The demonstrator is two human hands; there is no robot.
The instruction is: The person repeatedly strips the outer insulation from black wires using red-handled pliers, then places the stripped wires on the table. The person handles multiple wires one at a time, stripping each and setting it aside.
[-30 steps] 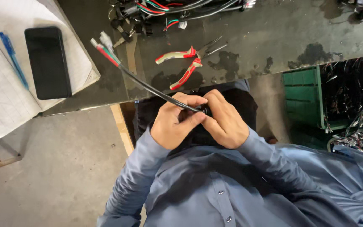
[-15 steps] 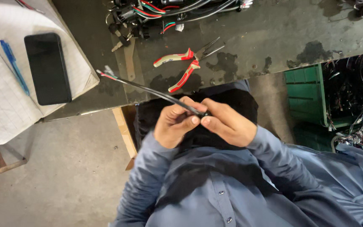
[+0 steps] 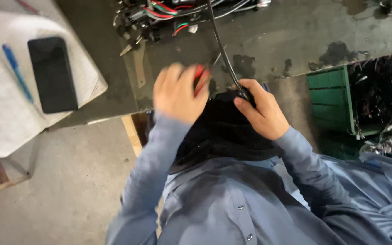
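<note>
Black cable being pinched in the right hand, red-handled pliers being covered by the left hand, its grip being blurred, not tellable

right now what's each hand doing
left hand: closing over the red-handled pliers, grip blurred
right hand: shut on the black cable

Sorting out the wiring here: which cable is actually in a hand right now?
The single black cable, pinched by the right hand. The other wires lie in a tangled bundle on the table's far side, untouched.

A workshop: stained workbench, wire bundles (green scrap crate beside).
</note>
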